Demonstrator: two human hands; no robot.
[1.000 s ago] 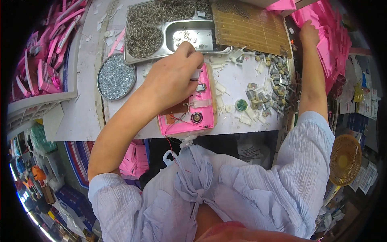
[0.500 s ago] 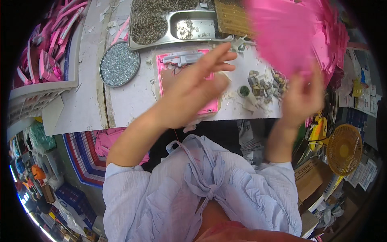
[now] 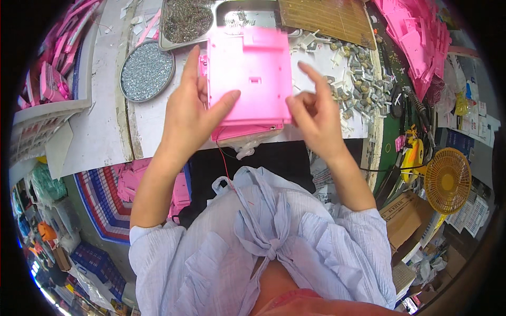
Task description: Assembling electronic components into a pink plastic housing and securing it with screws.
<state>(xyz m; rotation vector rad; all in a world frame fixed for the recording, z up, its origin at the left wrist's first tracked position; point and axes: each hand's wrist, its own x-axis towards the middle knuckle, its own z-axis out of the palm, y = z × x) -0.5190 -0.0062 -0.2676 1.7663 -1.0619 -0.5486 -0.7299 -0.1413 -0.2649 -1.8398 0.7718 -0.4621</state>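
Tabletop (image 3: 100, 131): white, scuffed, brownish seam running front to back on left side. Round dish (image 3: 147, 71) of small silvery bits just right of seam. Metal compartment tray (image 3: 182, 45) at back. Brown board (image 3: 327, 21) beside it, left end over tray's right end. Pink strip (image 3: 150, 27) left of tray. Small motors (image 3: 363, 89) heaped on right side, white plastic parts (image 3: 312, 40) mixed in and around. Pink casing (image 3: 247, 130) at front edge, mostly hidden, translucent plastic (image 3: 244, 149) bulging over edge.
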